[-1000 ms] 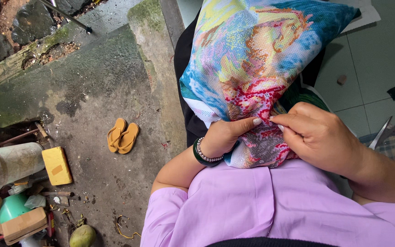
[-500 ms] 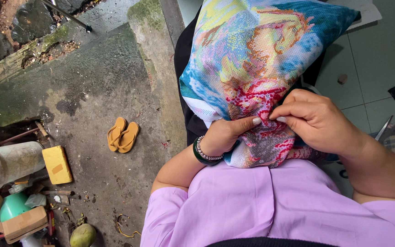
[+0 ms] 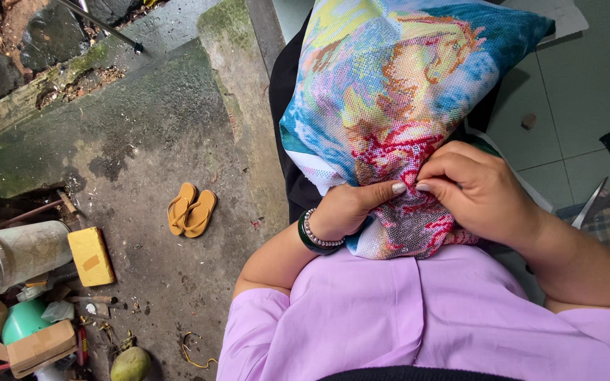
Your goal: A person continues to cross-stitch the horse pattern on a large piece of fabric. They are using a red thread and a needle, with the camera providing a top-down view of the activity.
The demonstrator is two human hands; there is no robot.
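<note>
Pinching a fold of the cross-stitched cloth [image 3: 397, 92] with the left hand [image 3: 347, 212], thumb extended flat along the red stitching and fingers curled underneath, closing narrowly on the fabric. Meeting that thumb tip to tip with the right hand [image 3: 481, 194], fingers bunched tight and knuckles raised, gripping the same red patch from the other side; not showing whether a needle or thread is sitting between the fingertips, being too small to tell. Bunching the material from both sides, probably to keep one small area of weave firm and raised close to the eyes. Draping the remainder of the cloth away over the lap, picture side up, presumably to keep the blue, yellow and orange design visible and off the ground. Resting the lower edge of the fabric against the lilac shirt [image 3: 404, 317], bracing both forearms near the body for steadiness. Wearing a dark bangle and bead bracelet [image 3: 312, 236] on the left wrist, sitting clear of the fabric. Lying to the right, on checked material beside the pale tiled floor [image 3: 573, 127], a pair of scissors [image 3: 591, 204], near the right arm. Lying well apart to the left, on the damp concrete ground [image 3: 142, 141], a pair of orange sandals [image 3: 190, 209], a yellow block [image 3: 91, 255], a tipped grey bucket [image 3: 15, 255], cardboard boxes [image 3: 33, 346] and a green fruit [image 3: 130, 363].
</note>
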